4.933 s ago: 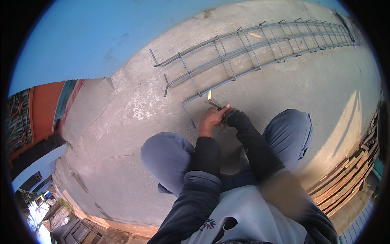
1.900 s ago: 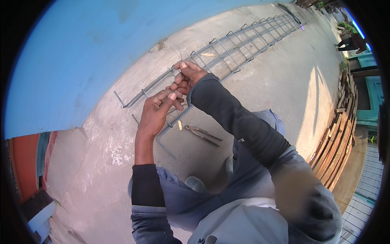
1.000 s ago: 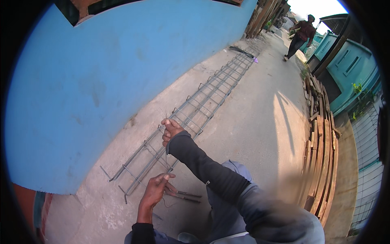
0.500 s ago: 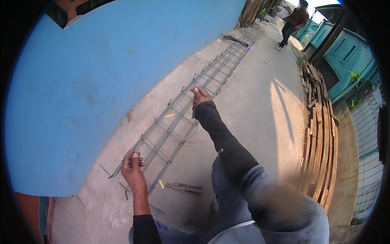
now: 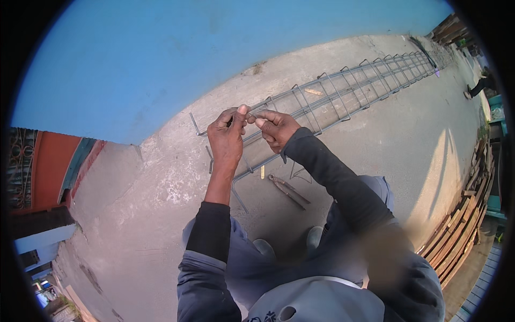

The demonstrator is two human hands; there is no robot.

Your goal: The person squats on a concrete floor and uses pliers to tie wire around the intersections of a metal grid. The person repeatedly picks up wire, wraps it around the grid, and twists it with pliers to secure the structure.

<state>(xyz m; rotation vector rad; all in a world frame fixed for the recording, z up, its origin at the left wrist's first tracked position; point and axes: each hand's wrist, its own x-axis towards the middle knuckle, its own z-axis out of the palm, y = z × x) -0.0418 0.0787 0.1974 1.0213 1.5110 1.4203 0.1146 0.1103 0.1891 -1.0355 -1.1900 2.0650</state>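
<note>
My left hand (image 5: 226, 134) and my right hand (image 5: 280, 129) are close together, thumbs and fingers pinched, over the near end of a long rebar cage (image 5: 347, 116). Something thin seems to pass between the fingertips, too small to make out. The cage lies on the concrete along the blue wall, its long bars joined by square stirrups. Part of its near end is hidden behind my hands. A pair of pincers (image 5: 289, 191) rests on the ground near my feet, beside a small yellowish strip (image 5: 263, 172) and a loop of thin wire (image 5: 301, 173).
The blue wall (image 5: 188, 64) runs along the cage's far side. Stacked timber (image 5: 456, 236) lies at the right. Dark strands (image 5: 424, 51) lie across the cage's distant end, where a walking person's leg (image 5: 480, 86) shows at the right edge.
My right hand has left the middle of the cage and come back beside my left hand. The view has turned, so the cage now slants more to the right.
</note>
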